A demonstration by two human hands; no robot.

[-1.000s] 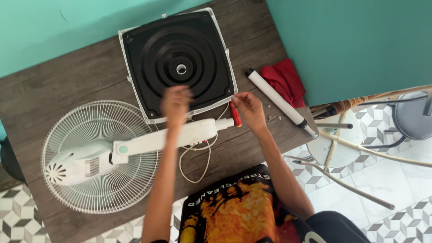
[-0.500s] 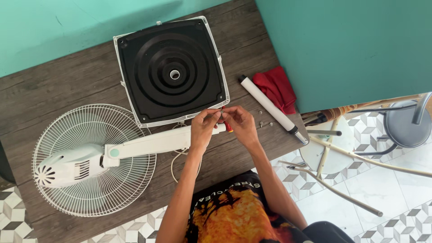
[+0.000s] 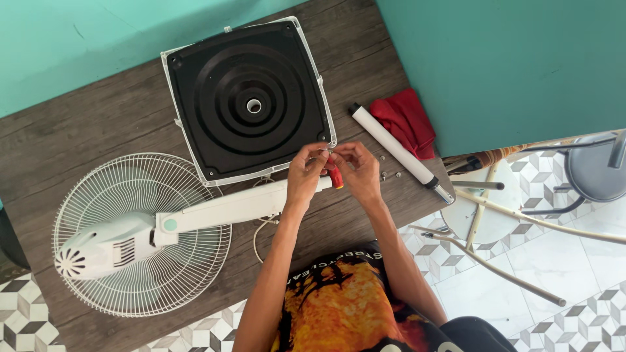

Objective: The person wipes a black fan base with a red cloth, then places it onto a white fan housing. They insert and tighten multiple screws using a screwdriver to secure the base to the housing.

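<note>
Screwdriver [image 3: 336,177] with the red handle sits under both hands at the near right corner of the black fan base [image 3: 248,101]. Left hand [image 3: 305,171] and right hand [image 3: 357,169] pinch together on something tiny, can't tell what. I'd steady it over the table [image 3: 78,137] so nothing drops.

Red cloth [image 3: 405,122] beside white tube [image 3: 394,150]; stool [image 3: 595,173] on tiled floor [image 3: 587,261].
</note>
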